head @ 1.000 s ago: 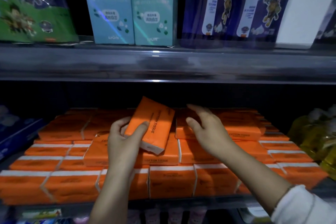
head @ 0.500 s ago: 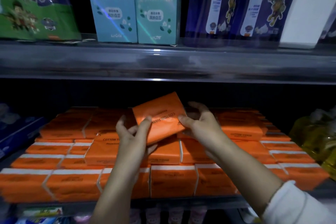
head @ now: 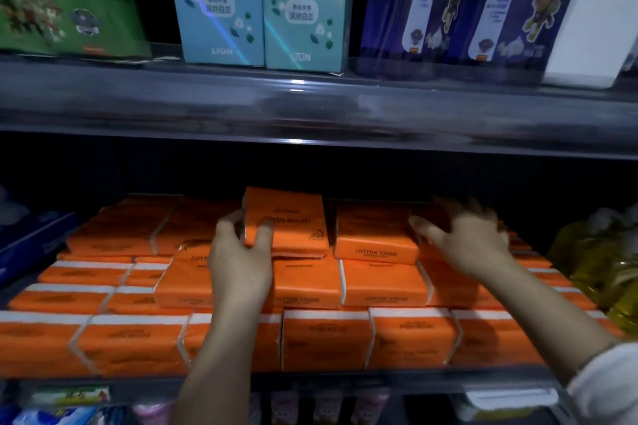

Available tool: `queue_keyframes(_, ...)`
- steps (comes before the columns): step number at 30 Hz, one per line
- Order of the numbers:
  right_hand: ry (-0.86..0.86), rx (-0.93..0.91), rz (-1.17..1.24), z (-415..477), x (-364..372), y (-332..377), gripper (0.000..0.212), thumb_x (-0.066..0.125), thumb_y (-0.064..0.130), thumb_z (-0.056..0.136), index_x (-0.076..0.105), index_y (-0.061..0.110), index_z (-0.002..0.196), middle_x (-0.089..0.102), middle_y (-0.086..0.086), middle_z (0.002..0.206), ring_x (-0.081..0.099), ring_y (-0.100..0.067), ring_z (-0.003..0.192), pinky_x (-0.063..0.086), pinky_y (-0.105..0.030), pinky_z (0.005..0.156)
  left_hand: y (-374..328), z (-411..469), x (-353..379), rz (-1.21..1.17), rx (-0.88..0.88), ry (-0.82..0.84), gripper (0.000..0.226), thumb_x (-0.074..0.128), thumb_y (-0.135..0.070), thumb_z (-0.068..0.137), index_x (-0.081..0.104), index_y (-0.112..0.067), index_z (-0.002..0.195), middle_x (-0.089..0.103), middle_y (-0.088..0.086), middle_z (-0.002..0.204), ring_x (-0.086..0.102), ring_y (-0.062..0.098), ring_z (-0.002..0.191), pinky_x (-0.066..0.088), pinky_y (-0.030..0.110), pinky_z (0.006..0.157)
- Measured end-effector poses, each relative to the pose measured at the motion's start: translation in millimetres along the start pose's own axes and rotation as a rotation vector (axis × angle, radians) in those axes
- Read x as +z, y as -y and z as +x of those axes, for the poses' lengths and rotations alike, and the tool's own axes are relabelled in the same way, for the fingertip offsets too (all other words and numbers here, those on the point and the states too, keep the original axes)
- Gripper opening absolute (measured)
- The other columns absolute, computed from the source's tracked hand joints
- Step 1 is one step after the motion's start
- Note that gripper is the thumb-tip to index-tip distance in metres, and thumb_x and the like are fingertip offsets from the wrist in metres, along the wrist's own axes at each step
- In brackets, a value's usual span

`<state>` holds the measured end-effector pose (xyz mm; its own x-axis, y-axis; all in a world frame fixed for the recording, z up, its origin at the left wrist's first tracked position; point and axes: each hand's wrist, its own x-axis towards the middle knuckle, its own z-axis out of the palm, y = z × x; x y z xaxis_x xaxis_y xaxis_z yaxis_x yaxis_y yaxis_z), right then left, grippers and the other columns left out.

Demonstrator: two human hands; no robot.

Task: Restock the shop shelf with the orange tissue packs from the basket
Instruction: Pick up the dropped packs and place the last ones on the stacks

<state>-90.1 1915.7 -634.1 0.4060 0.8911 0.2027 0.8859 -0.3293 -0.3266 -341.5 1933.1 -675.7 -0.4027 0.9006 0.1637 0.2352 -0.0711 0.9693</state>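
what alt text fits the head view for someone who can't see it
A person's left hand grips an orange tissue pack atop stacked orange packs filling a dim shop shelf. The blurred right hand is spread over packs to the right. Teal boxes and purple soap refills stand on the upper shelf.

We see one orange tissue pack (head: 290, 217), printed COTTON TISSUE, nearly flat at the top of the pile, our left hand (head: 238, 262) gripping its left edge. Beneath it the stacked orange packs (head: 379, 283) fill the lower shelf (head: 345, 381) in stepped layers, white bands showing on the front rows.
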Motion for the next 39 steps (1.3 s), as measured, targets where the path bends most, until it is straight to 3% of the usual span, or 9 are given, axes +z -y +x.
queue_keyframes(3,0.068,0.11,-0.026,6.4,-2.2,-27.6,0.089,0.052,0.075,0.07,0.031,0.027,0.142,0.031,-0.014,0.146,0.028,-0.039,0.132,0.029,-0.051,0.106,1.7,3.2,5.4,0.101,0.02,0.02,0.046,0.058,-0.034,0.091,0.05,-0.01,0.131,0.054,0.013,0.127,0.049,0.03,0.118,0.035,0.028,0.088)
queue_keyframes(6,0.146,0.083,0.127,10.6,0.8,-47.7,0.129,0.047,0.094,0.032,0.04,0.019,0.137,0.046,-0.013,0.137,0.044,-0.034,0.123,0.04,-0.044,0.102,0.9,1.6,10.8,0.164,0.048,0.066,0.048,0.055,-0.036,0.093,0.049,-0.011,0.133,0.051,0.015,0.13,0.046,0.03,0.121,0.031,0.024,0.087)
queue_keyframes(11,0.187,-0.003,0.271,12.0,15.3,-65.7,0.137,0.06,0.091,0.019,0.039,0.022,0.136,0.048,-0.007,0.136,0.046,-0.027,0.124,0.042,-0.044,0.103,3.5,0.0,14.8,0.383,0.067,0.12,0.069,0.059,-0.046,0.087,0.043,-0.002,0.136,0.048,0.021,0.134,0.038,0.036,0.128,0.031,0.038,0.103)
queue_keyframes(13,0.163,-0.02,0.297,10.9,17.2,-67.6,0.131,0.067,0.085,0.026,0.038,0.022,0.137,0.044,-0.008,0.138,0.043,-0.028,0.126,0.04,-0.045,0.104,5.1,0.5,14.1,0.464,0.07,0.115,0.072,0.06,-0.049,0.085,0.043,-0.002,0.136,0.048,0.021,0.134,0.035,0.037,0.129,0.03,0.042,0.105)
queue_keyframes(15,0.141,-0.016,0.286,9.1,16.6,-68.2,0.11,0.082,0.06,0.048,0.037,0.019,0.139,0.041,-0.012,0.139,0.04,-0.03,0.128,0.036,-0.043,0.107,5.2,0.5,12.3,0.505,0.075,0.125,0.073,0.06,-0.05,0.084,0.041,-0.006,0.139,0.046,0.019,0.137,0.032,0.037,0.131,0.029,0.043,0.106)
queue_keyframes(18,0.119,-0.051,0.24,10.5,18.0,-74.7,0.087,0.081,0.03,0.068,0.036,0.019,0.141,0.037,-0.014,0.143,0.036,-0.031,0.131,0.031,-0.039,0.109,4.2,-1.9,9.5,0.571,0.118,0.174,0.075,0.063,-0.053,0.08,0.037,-0.022,0.143,0.04,0.015,0.14,0.026,0.033,0.133,0.028,0.044,0.108)
queue_keyframes(26,0.084,-0.169,0.208,13.0,15.0,-83.4,0.059,0.075,0.02,0.075,0.054,0.023,0.131,0.048,-0.012,0.136,0.042,-0.029,0.128,0.028,-0.033,0.107,3.7,-16.0,25.9,0.716,0.419,0.203,0.063,0.068,-0.062,0.069,0.054,-0.043,0.128,0.026,-0.002,0.15,0.019,0.026,0.131,0.022,0.046,0.107)
queue_keyframes(32,0.043,-0.172,0.29,10.4,14.8,-93.6,0.054,0.076,0.016,0.074,0.059,0.021,0.125,0.05,-0.012,0.132,0.044,-0.028,0.124,0.027,-0.025,0.099,7.9,-20.2,38.9,0.731,0.421,0.118,0.058,0.064,-0.059,0.076,0.055,-0.035,0.128,0.042,0.001,0.139,0.028,0.028,0.128,0.023,0.046,0.107)
queue_keyframes(39,0.064,-0.124,0.334,9.2,20.2,-94.8,0.06,0.075,0.02,0.076,0.052,0.028,0.131,0.045,-0.01,0.134,0.043,-0.029,0.124,0.036,-0.039,0.102,5.5,-17.6,36.9,0.678,0.38,0.115,0.071,0.072,-0.056,0.07,0.052,-0.026,0.132,0.044,0.003,0.136,0.031,0.026,0.126,0.027,0.041,0.106)
